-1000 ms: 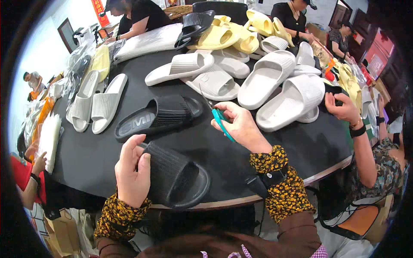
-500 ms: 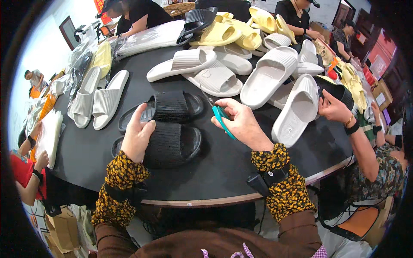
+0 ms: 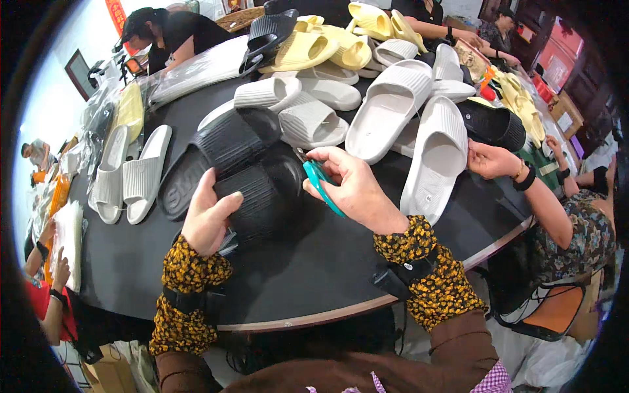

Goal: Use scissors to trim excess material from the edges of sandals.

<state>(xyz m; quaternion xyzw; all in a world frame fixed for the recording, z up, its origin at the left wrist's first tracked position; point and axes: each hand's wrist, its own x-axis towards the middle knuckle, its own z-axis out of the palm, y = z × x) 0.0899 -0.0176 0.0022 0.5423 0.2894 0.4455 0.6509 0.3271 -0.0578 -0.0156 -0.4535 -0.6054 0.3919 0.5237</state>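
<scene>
My left hand [image 3: 208, 216] grips a black ribbed slide sandal [image 3: 262, 196] by its near edge and holds it against a second black slide sandal [image 3: 213, 154] lying beside it on the round black table [image 3: 314, 268]. My right hand [image 3: 357, 190] is closed around small teal snips [image 3: 321, 185], their metal tips pointing at the toe of the held sandal. Both wrists wear yellow-and-black patterned sleeve covers.
A pile of white, cream and yellow slide sandals [image 3: 386, 111] fills the far half of the table. A white pair [image 3: 128, 173] lies at the left. Another person's hand [image 3: 491, 160] at the right holds a white sandal [image 3: 436, 157]. More people sit around the rim.
My left hand has lifted and pushed the near black sandal forward against the other black one. My right hand with the snips moved in toward it. The neighbour turned the white sandal upright.
</scene>
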